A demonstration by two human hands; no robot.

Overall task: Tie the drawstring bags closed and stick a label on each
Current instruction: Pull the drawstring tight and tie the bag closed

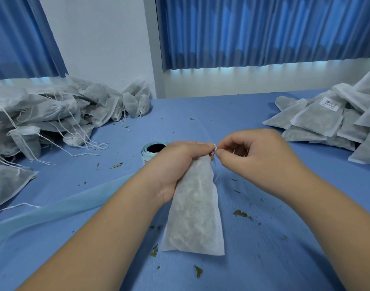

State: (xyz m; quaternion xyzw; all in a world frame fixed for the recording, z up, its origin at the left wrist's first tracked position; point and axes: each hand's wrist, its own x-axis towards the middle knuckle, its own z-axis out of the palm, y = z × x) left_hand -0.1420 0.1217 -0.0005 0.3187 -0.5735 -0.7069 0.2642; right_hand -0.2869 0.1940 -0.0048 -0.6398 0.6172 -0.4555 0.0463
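Head cam looked down at a blue table [201, 114] w/ both hands near centre. The left hand [175, 164] gripped the gathered neck of a white drawstring bag [196, 211], fingers curled round it. The bag's wide bottom end pointed back toward the person, over the table front-centre, w/ pale dried leaf stuff showing thru the fabric. The right hand [257, 156] sat just beside the left, thumb & forefinger pinching the drawstring [215, 148] right at the bag's neck, other fingers curled in. A loose bit of string trailed down beside the bag. A label roll [153, 151] stood just behind the left hand, partly hidden by it, dark core facing up. A pale blue backing strip [64, 208] ran from under the left forearm out to the frame's left edge. Far left was a heap of bags [43, 114], strings loose & trailing over the table. Far right was a stack of flat bags [318, 122], one near the top w/ a white label [331, 102], print too small to read. Green leaf crumbs [243, 215] lay scattered on the table around the arms. Blue curtains [264, 28] hung behind.
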